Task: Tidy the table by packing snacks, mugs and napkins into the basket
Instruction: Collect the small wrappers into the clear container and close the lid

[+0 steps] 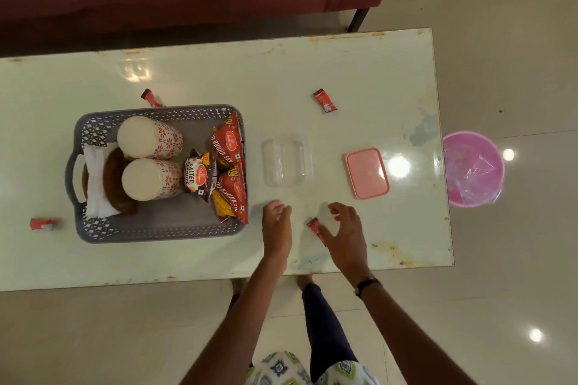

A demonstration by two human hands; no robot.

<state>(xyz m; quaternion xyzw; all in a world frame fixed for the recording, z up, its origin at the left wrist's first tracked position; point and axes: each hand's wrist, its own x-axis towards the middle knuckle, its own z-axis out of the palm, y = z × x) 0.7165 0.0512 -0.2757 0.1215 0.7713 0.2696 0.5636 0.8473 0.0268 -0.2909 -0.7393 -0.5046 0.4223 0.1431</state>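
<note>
The right hand (345,233) spreads its fingers open over a small red-and-brown snack sachet (315,227) on the pale glossy table (187,262), the left hand (276,228) loosely curled and empty beside the grey perforated plastic basket (156,233) holding two floral mugs (150,159), white napkins (95,181) and red snack packets (230,162).

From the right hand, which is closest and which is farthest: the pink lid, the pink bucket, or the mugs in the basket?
From the right hand:
1. Pink lid, just beyond it on the table.
2. Pink bucket, on the floor off the table's right end.
3. Mugs, far left, lying in the basket.
</note>
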